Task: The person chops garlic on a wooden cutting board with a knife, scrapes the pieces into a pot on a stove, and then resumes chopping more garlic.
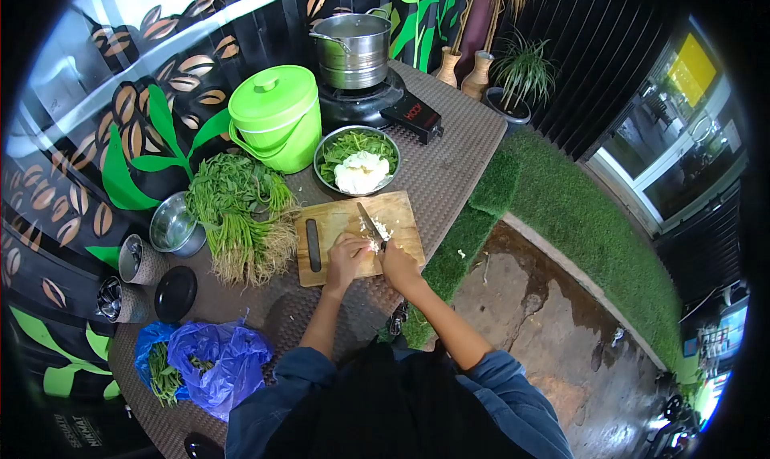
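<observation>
A wooden cutting board [325, 222] lies on the brown woven table. My right hand [396, 262] grips the handle of a knife [369, 221], its blade pointing away over the board. My left hand [346, 254] presses down on a small white piece of food [378, 233] beside the blade, with chopped white bits around it. Just beyond the board stands a steel bowl [324, 150] holding green leaves and white chunks.
A bundle of leafy greens with roots [241, 210] lies left of the board. Behind are a green lidded bucket [277, 118], a steel pot [353, 50] on a stove, small steel cups, a black lid, and a blue plastic bag [212, 359] near me.
</observation>
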A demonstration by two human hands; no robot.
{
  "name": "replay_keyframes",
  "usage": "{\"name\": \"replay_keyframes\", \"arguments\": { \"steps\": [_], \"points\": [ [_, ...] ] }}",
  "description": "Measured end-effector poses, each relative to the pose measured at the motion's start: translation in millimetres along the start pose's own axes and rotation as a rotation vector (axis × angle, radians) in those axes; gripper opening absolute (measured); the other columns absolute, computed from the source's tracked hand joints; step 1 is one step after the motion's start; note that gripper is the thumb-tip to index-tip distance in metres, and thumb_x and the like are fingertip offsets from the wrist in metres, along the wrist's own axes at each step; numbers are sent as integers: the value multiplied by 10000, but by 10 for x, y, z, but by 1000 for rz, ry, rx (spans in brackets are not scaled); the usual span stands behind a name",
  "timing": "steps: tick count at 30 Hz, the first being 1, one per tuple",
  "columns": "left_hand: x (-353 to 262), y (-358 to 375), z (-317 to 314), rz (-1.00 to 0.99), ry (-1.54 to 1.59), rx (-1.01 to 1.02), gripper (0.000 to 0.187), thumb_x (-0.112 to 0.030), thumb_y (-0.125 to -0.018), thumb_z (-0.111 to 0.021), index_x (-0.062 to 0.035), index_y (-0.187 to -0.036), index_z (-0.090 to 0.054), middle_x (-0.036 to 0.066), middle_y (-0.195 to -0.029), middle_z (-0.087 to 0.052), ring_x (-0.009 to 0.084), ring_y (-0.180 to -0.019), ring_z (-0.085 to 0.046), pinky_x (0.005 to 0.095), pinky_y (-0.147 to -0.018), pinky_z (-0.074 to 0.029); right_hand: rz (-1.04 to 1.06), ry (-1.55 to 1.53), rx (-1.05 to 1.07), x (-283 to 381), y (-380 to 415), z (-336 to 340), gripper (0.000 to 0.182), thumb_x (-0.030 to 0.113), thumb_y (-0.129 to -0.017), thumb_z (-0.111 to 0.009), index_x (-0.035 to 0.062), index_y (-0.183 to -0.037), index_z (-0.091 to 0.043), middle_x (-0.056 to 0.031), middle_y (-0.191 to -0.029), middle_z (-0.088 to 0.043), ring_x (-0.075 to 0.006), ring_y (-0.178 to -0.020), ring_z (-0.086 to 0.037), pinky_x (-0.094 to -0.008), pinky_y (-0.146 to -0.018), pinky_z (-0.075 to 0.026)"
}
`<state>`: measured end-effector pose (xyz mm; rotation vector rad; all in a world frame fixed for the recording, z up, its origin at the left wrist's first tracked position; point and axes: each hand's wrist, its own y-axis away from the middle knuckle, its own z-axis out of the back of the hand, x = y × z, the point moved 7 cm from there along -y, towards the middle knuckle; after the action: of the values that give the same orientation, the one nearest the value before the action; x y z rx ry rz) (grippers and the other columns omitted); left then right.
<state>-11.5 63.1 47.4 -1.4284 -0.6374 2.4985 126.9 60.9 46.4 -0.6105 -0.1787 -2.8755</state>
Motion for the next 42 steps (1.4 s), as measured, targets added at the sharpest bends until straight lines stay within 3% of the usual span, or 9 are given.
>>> {"name": "replay_keyframes", "arguments": {
  "steps": [2,4,8,13,21,26,33,40,42],
  "points": [
    [-21,10,30,36,15,-9,122,-27,-723,-716,-12,-844,-726,100,-851,-695,226,-837,-620,315,-753,-506,29,21,11,60,47,1,211,137,-905,-431,-37,-1023,-449,-231,-791,-662,-368,-739,-677,-430,-643,-552],
    [27,15,24,39,6,-5,139,-15,-722,-721,-15,-861,-727,105,-863,-693,219,-837,-627,308,-748,-510,-110,-6,22,43,128,-110,228,142,-900,-440,-37,-1041,-454,-227,-796,-665,-369,-753,-678,-434,-663,-552],
    [9,16,23,11,15,-3,154,-8,-719,-729,-14,-873,-726,111,-863,-686,213,-833,-636,304,-738,-514,-108,-9,18,52,76,-260,265,177,-901,-452,-31,-1064,-452,-250,-829,-660,-386,-798,-670,-467,-718,-537],
    [42,8,15,29,22,-14,137,-16,-726,-728,-10,-863,-722,111,-857,-685,215,-828,-636,307,-734,-514,-57,-119,140,7,-25,52,315,237,-915,-450,-46,-1055,-448,-277,-884,-645,-414,-861,-647,-490,-755,-512],
    [80,-3,-4,49,-5,8,123,-22,-727,-727,-16,-850,-722,102,-845,-684,218,-812,-635,310,-729,-511,-48,36,-107,88,101,-250,193,148,-909,-445,-9,-1021,-443,-192,-704,-659,-338,-634,-675,-415,-541,-554],
    [94,18,-5,36,-2,-10,131,-20,-712,-725,-24,-843,-724,91,-838,-693,210,-835,-636,301,-743,-510,-16,50,-45,60,-9,-86,190,148,-894,-466,-6,-1003,-449,-193,-721,-663,-311,-648,-684,-397,-549,-556],
    [54,-5,1,24,-17,-3,88,-28,-712,-713,-21,-800,-707,88,-864,-689,229,-843,-637,316,-771,-516,-47,66,-160,45,117,-186,188,163,-901,-465,-14,-962,-479,-213,-681,-647,-359,-668,-673,-434,-578,-550],
    [160,39,-35,11,17,20,128,-5,-717,-710,-9,-841,-679,92,-911,-684,232,-875,-642,315,-782,-505,-76,19,-3,47,137,-188,215,182,-912,-457,-21,-982,-472,-241,-757,-653,-374,-735,-673,-429,-623,-551],
    [129,34,-32,2,4,19,133,2,-720,-708,-4,-849,-675,96,-916,-682,232,-874,-646,315,-783,-505,-22,95,-178,90,129,-243,240,201,-921,-446,-20,-1014,-460,-249,-781,-653,-387,-758,-668,-453,-658,-545]
  ]
}}
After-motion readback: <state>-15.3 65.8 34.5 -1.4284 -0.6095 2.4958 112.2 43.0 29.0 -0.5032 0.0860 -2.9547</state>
